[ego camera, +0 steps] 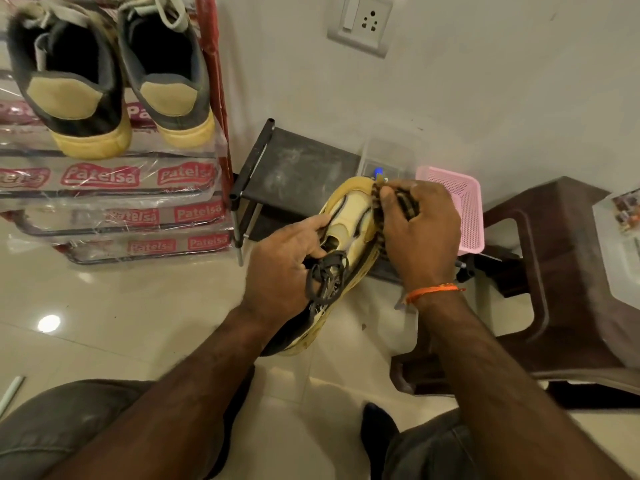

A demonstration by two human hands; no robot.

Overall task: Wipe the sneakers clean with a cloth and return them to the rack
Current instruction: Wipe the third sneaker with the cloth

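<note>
A cream and yellow sneaker [349, 216] with dark laces is held in the air at the middle of the head view, toe pointing away. My left hand [284, 268] grips its left side and lace area. My right hand [420, 233] presses a dark striped cloth [405, 202] against the sneaker's right side near the toe. A pair of dark sneakers with yellow soles [107, 81] stands on the top shelf of the rack [114, 178] at the upper left, heels toward me.
The rack's lower shelves are wrapped in printed plastic. A small black rack [294, 161] stands by the wall, with a clear plastic box [388, 154] and a pink basket [457, 195] behind the sneaker. A brown plastic stool [561, 271] is at the right. My knees fill the bottom.
</note>
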